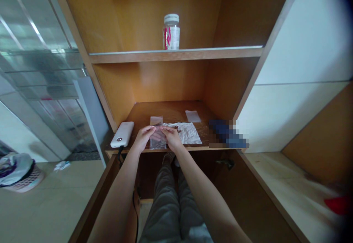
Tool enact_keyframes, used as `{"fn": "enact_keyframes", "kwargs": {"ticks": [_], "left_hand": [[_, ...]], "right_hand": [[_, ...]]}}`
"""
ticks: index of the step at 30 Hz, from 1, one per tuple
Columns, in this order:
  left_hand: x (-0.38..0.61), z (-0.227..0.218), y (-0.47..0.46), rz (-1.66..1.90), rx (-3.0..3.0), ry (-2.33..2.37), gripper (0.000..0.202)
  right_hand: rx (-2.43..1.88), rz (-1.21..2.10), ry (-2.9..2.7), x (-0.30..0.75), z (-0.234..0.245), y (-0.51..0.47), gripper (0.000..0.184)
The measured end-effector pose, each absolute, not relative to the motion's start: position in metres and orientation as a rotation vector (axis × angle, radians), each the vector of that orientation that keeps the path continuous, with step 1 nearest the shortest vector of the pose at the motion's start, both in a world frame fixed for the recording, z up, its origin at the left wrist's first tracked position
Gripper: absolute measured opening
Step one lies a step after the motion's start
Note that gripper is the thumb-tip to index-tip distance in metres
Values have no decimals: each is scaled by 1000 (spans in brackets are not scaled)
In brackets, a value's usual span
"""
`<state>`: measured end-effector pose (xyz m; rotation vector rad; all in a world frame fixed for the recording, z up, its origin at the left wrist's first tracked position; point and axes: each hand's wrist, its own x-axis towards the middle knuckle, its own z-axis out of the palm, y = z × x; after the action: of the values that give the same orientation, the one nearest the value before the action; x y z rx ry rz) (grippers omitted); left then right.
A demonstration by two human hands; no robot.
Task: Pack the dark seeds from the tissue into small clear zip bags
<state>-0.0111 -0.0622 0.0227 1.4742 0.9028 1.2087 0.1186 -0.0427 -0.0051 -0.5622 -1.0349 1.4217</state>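
A clear plastic bag (158,142) hangs between my two hands over the front edge of the shelf. My left hand (143,137) pinches its upper left edge, and my right hand (172,138) pinches the upper right edge. Just behind them lies another flat clear bag (156,119), partly covered. To the right, a crumpled white tissue (191,133) is spread on the wood, with small dark bits near its left end that I cannot make out. Farther back rests a small clear zip bag (193,116).
A white power bank (122,134) with a black cable stands at the shelf's left end. Something dark blue and blurred (227,134) lies at the right end. A white-capped bottle (171,32) stands on the upper shelf (215,53). Open cabinet doors flank my legs; a basket (24,182) sits left.
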Motion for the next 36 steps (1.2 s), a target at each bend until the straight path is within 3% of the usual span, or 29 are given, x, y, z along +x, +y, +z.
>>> {"fn": "enact_keyframes", "kwargs": {"ticks": [12,25,36], "left_hand": [[-9,25,-64,1182,1453,971,35],[-9,24,-64,1220,1473,962,22],[-7,27,-66,1286,1375,987,30]], "right_hand": [[-624,1388,-1064,119,-3,-45,18],[-636,1368,-1132,118,-8,-43,18],[-646,1414,-1032,120,1,-48,17]]}}
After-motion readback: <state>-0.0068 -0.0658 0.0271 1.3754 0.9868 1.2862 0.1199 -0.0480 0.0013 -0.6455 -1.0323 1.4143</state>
